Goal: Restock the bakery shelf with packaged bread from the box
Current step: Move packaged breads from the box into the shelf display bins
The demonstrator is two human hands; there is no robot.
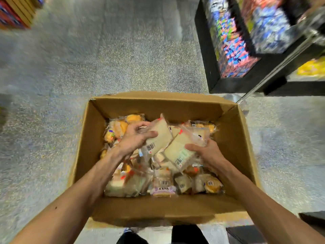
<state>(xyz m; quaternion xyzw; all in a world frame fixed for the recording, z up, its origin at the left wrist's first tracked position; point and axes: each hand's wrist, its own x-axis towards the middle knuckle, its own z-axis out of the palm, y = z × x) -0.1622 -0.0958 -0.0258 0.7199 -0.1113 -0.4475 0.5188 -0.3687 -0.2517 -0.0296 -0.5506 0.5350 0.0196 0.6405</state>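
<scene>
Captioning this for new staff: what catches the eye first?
An open cardboard box, full of wrapped bread, fills the centre on the floor. Over it the left hand grips a pale bread packet and the right hand holds a second packet. A blurred colourful shelf stands top right.

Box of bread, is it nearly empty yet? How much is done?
Not nearly. Done: cannot tell, the shelf is blurred. In hand: the left hand grips one pale bread pack, the right hand a second pack, above the box. Left: many packs lie in the box.
</scene>
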